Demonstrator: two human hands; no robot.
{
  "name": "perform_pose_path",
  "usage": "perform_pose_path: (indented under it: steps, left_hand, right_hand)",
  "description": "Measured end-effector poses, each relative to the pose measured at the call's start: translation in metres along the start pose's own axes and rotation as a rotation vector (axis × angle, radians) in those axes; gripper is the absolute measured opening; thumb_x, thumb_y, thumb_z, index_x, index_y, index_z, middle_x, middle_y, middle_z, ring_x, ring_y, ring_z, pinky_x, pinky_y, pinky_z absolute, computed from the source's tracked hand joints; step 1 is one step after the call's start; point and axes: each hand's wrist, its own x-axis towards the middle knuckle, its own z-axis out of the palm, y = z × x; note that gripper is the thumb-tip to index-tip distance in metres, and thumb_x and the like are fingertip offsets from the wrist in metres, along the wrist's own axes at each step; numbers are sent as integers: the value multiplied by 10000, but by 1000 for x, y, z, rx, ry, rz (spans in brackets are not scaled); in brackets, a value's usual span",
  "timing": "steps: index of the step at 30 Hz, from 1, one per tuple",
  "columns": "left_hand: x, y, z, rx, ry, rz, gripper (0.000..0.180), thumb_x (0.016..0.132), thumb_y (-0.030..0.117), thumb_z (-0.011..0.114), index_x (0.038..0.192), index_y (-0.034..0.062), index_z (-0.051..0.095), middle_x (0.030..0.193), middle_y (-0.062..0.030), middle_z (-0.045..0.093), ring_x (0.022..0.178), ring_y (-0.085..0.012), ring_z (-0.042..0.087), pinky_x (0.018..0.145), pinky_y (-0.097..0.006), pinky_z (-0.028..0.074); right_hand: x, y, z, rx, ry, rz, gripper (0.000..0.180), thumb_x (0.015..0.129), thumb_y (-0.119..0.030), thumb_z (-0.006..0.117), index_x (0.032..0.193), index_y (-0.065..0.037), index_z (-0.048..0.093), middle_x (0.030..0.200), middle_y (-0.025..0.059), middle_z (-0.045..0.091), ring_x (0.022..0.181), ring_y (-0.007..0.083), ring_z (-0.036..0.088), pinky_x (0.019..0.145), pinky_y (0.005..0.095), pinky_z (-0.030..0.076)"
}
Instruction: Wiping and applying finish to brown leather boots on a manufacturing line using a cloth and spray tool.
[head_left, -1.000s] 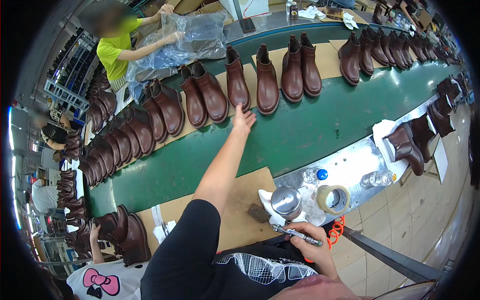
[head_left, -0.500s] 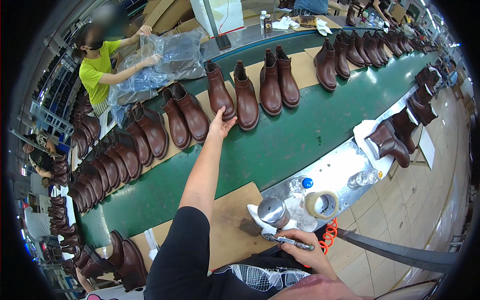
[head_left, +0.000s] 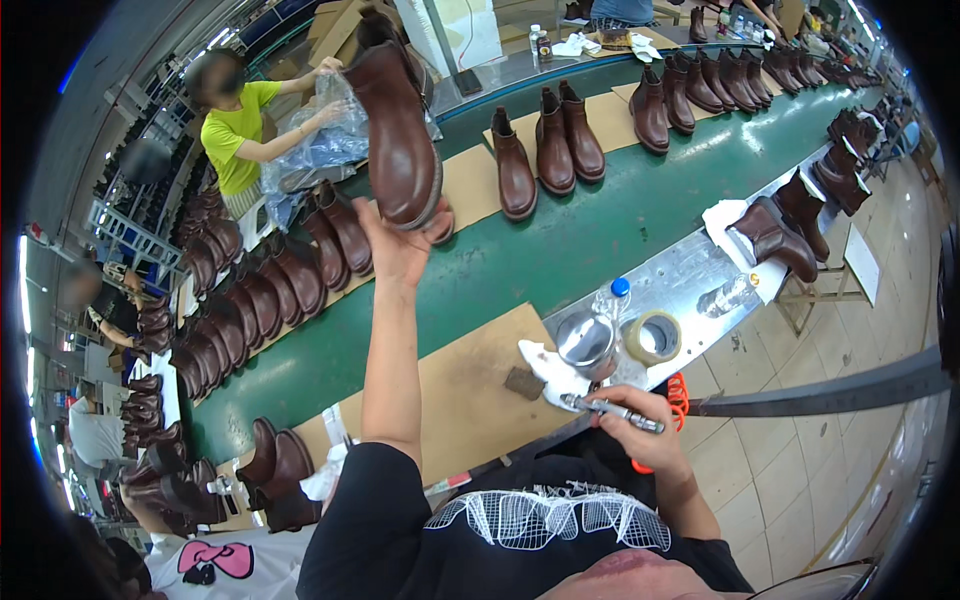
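Observation:
My left hand (head_left: 400,240) is closed under the toe and sole of a dark brown ankle boot (head_left: 400,150), raised above the green bench with its shaft up. Part of another brown boot shows behind the fingers. At the near edge, my right hand (head_left: 640,430) grips a slim silver metal tool (head_left: 625,413), its tip pointing left. A shiny metal cup (head_left: 587,340) is just beyond the tool; whether the two are joined I cannot tell. White cloth (head_left: 550,370) and a small brown block (head_left: 524,382) lie beside the tool's tip.
Rows of brown boots (head_left: 515,170) line the green bench (head_left: 480,290). Brown cardboard (head_left: 450,400) covers the near side. A tape roll (head_left: 655,337), a clear bottle (head_left: 728,296) and an orange coiled hose (head_left: 678,400) are at right. Across the bench, a co-worker (head_left: 235,140) handles clear plastic.
My left hand has lifted the boot from the bench, raising it up and to the left. My right hand still holds the silver tool. The whole view has shifted slightly.

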Motion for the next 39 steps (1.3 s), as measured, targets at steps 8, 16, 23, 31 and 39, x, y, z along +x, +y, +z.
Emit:
perform_pose_path:
  steps: [8, 16, 23, 31, 39]
  left_hand:
    - [-112, -8, 18, -665, -402, -376, 841, 903, 588, 508, 1473, -6, 334, 1404, -284, 467, 1128, -444, 612, 944, -553, 549]
    - [-229, -70, -49, 158, 208, -110, 735, 846, 277, 721, 1430, 5, 365, 1362, -176, 524, 1184, -311, 606, 1004, -438, 524]
    - [-290, -63, -64, 544, 104, -263, 1082, 611, 25, 897, 1482, 45, 254, 1398, -131, 485, 1310, -266, 491, 1062, -414, 464]
    - [-337, -93, -60, 534, 175, -128, 1104, 621, -40, 888, 1495, 97, 226, 1425, -103, 437, 1317, -240, 474, 1085, -404, 447]
    - [-350, -96, -53, 595, 135, -66, 993, 648, -19, 887, 1426, 82, 278, 1362, -102, 486, 1238, -215, 528, 1052, -377, 460]
  right_hand:
    - [-25, -31, -4, -126, 47, -128, 206, 923, -36, 613, 1115, 21, 662, 884, 35, 672, 754, 60, 563, 666, 208, 439]
    - [-36, -49, 2, -209, 14, -257, 254, 913, -38, 571, 1143, 45, 638, 902, 51, 649, 789, 79, 568, 685, 218, 433]
    - [-25, -78, 38, -265, -15, -353, 227, 930, -50, 594, 1121, 65, 637, 995, 74, 661, 880, 111, 621, 758, 239, 483]
    - [-9, -99, 71, -298, 3, -465, 183, 929, -17, 632, 1099, 44, 655, 956, 26, 656, 821, 42, 558, 691, 188, 426]
    - [-6, -97, 83, -275, 10, -480, 182, 934, -75, 689, 1071, 41, 660, 917, -4, 653, 779, 21, 530, 642, 175, 431]
